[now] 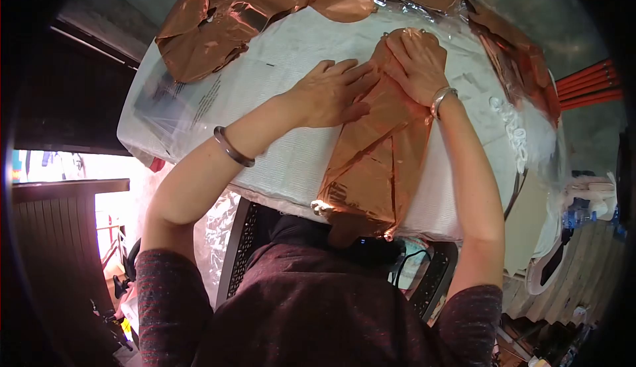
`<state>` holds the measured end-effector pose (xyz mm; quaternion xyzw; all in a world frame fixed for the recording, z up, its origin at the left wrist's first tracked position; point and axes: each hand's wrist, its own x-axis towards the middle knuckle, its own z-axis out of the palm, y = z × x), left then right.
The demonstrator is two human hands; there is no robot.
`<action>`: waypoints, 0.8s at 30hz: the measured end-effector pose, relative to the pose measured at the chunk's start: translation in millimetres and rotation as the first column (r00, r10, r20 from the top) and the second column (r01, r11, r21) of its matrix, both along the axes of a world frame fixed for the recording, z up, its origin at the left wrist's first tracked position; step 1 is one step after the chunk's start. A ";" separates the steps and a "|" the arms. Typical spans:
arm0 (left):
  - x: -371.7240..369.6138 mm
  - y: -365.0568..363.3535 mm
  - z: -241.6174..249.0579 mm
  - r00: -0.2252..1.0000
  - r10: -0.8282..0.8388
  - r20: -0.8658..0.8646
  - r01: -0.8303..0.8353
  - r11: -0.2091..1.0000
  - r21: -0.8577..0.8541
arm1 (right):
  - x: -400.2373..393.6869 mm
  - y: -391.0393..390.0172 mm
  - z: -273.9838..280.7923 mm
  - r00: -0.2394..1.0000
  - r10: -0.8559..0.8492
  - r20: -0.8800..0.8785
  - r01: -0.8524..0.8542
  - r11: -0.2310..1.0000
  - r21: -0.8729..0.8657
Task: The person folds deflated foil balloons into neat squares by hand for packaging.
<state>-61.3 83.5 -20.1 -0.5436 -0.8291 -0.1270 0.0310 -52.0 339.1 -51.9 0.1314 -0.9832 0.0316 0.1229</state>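
Note:
A long copper-brown packet (376, 161), shiny and creased, lies on the white woven cover in front of me. Its rounded far end is under my right hand (415, 62), which rests on it with the fingers stretched out. My left hand (336, 92) reaches over the packet's left edge, fingers apart and thumb at its side. Neither hand is closed around anything. The near end of the packet hangs at the cover's front edge. What the packet holds inside cannot be made out.
More copper-brown pieces with rounded ends (205, 32) are spread along the far edge, some under clear film. White curled bits (509, 128) lie at the right. Red-orange rods (588, 85) stand beyond. A dark slatted panel (56, 254) is at the left.

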 end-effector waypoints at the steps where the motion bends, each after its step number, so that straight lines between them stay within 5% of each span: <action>1: 0.5 -0.7 -1.4 0.997 -0.024 -0.078 0.029 0.998 0.055 | -0.3 1.3 0.7 1.000 -0.019 -0.003 0.019 1.000 0.004; 5: 7.0 -14.3 11.1 0.972 -0.168 -0.165 0.154 0.984 -0.095 | 3.8 -4.0 12.3 0.988 -0.091 0.127 0.086 0.995 0.044; 7: 19.8 -27.5 17.6 0.937 -0.350 -0.012 0.346 0.932 -0.110 | 2.9 -6.9 12.4 0.984 -0.101 0.146 0.095 0.994 0.051; 14: 86.4 -101.2 39.4 0.876 -0.447 0.178 0.479 0.850 -0.220 | 6.3 -7.2 18.8 0.977 -0.103 0.187 0.102 0.995 0.018; 17: 98.1 -110.9 47.9 0.874 -0.436 0.216 0.471 0.870 -0.148 | 7.3 -9.3 22.1 0.967 -0.123 0.221 0.125 0.992 0.006; 19: 95.7 -108.6 51.0 0.802 -0.439 0.405 0.436 0.894 0.104 | 4.8 -7.9 22.4 0.972 -0.110 0.205 0.112 0.994 0.001; 21: 75.9 -82.7 38.7 0.804 -0.519 0.289 0.446 0.849 0.283 | 7.6 -7.4 18.4 0.975 -0.105 0.198 0.109 0.994 -0.006; 23: 47.6 -48.8 38.3 0.916 -0.291 0.275 0.197 0.926 0.323 | 5.3 -7.0 18.7 0.979 -0.100 0.180 0.098 0.995 0.021; 24: 33.6 -31.7 33.0 0.919 -0.297 0.259 0.204 0.921 0.330 | 5.1 -6.3 18.3 0.980 -0.089 0.176 0.088 0.996 0.011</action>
